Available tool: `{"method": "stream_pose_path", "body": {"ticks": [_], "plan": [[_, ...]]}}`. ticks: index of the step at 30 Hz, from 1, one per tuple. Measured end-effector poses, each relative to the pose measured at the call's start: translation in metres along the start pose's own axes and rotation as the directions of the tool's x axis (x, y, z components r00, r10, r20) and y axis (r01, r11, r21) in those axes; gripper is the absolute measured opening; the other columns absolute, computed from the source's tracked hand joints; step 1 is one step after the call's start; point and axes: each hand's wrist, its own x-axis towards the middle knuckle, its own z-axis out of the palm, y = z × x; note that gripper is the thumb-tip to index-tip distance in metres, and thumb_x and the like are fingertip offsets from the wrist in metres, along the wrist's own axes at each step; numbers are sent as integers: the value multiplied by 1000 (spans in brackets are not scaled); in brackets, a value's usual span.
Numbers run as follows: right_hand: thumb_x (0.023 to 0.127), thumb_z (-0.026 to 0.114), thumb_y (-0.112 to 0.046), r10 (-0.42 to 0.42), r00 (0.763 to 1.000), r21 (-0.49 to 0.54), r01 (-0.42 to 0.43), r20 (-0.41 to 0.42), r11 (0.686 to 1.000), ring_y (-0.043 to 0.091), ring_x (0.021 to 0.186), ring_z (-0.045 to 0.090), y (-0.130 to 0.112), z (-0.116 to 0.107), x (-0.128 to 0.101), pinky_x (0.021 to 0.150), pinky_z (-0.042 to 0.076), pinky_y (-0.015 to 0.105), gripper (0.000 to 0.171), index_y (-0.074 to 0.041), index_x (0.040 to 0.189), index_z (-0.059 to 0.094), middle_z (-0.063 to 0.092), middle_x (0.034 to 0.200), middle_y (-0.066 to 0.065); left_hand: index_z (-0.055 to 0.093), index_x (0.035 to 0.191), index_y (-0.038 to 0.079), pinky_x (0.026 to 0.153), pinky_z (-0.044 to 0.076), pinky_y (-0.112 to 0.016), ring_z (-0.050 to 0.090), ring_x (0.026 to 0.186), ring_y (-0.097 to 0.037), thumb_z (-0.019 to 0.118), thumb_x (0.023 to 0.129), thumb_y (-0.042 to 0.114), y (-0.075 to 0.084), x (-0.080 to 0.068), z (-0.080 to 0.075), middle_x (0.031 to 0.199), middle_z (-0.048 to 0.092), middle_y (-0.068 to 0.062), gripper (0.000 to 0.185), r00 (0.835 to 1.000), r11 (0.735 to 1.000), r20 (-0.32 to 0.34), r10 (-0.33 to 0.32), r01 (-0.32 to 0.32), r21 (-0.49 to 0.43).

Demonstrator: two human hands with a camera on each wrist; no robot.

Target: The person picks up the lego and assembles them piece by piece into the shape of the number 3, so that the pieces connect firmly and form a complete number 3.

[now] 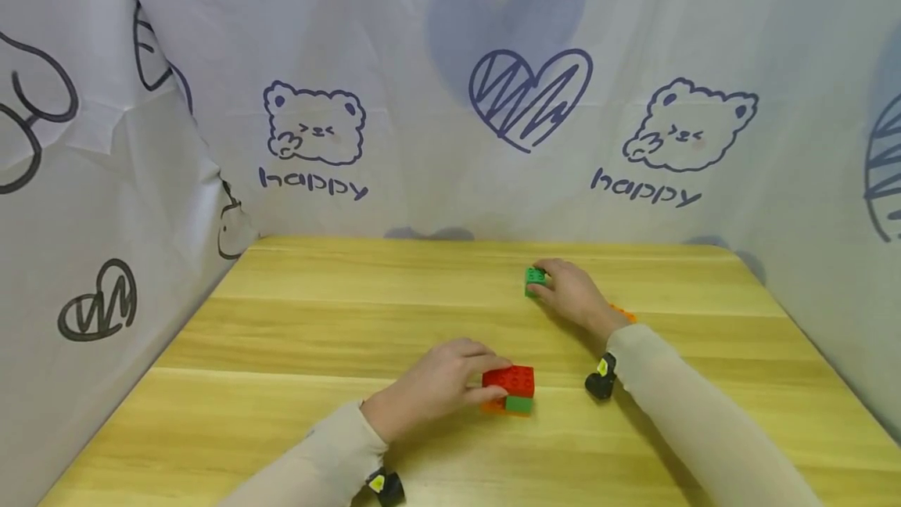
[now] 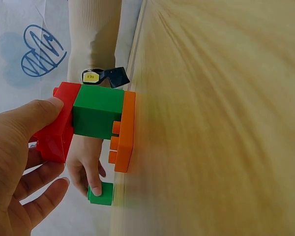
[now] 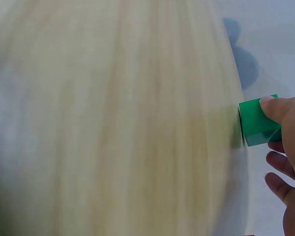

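1. Nearest the head camera, at the bottom of the frame, are two pale sleeves, each with a small black wrist camera [image 1: 600,379] strapped on; the arms reach up over the wooden table [image 1: 296,319].
2. The left hand [image 1: 429,388] sits just below the middle of the frame. Its thumb and fingers curl round a small stack of bricks [image 1: 510,391], steadying it on the table.
3. The right hand [image 1: 573,294] lies higher and to the right, well apart from the stack, with fingertips pinching a small green brick [image 1: 535,280] that rests on the table.
4. In my judgement the step in hand is picking up that green brick. To do it well, I would keep the pinch on the brick's flat sides, lift it straight up, and hold the studs upward. The left hand should keep the stack pressed flat so that it cannot slide.
5. The stack, seen from the left wrist, has a flat orange plate [image 2: 125,132] at the bottom, a green block [image 2: 98,118] on it and a red brick [image 2: 59,129] on top, overhanging toward the thumb.
6. The loose green brick [image 3: 258,122] is glossy, squarish plastic with studs on top.
7. Something orange [image 1: 623,313] peeks out behind the right wrist; I cannot tell what it is.
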Motion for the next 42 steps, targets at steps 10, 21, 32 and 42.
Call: {"method": "stream_pose_path", "body": {"ticks": [10,21,32,42], "plan": [[95,65,-36,5,1000,-19,-5,3,1000,37,120,53,-2,-11,-10,102,40,52,51,-2,133,56,58,131,17,70,119,13,85,51,-22,64,96,-11,68,92,40,2,0,0,107,69,1,38,1000,1000,16,-18,18,3],[96,63,-39,-33,999,-54,33,-10,998,34,118,55,-12,-29,-26,101,41,51,50,-4,130,58,60,128,14,70,120,13,85,51,-22,64,96,-11,68,92,39,2,-1,-2,108,69,1,38,1000,1000,8,-17,18,-13],[93,67,-40,-126,991,-71,122,-55,990,31,112,57,-25,-38,-43,97,44,50,47,-6,124,62,64,120,11,70,120,13,84,52,-22,64,96,-12,69,92,38,3,0,-1,108,69,0,38,1000,1000,14,-15,15,-7],[91,70,-39,-209,974,-72,203,-83,976,27,107,59,-48,-49,-61,93,47,48,44,-8,121,64,65,115,7,70,119,13,83,52,-24,64,96,-13,69,92,38,2,0,-1,107,69,0,38,1000,1000,8,-12,12,5]]}}
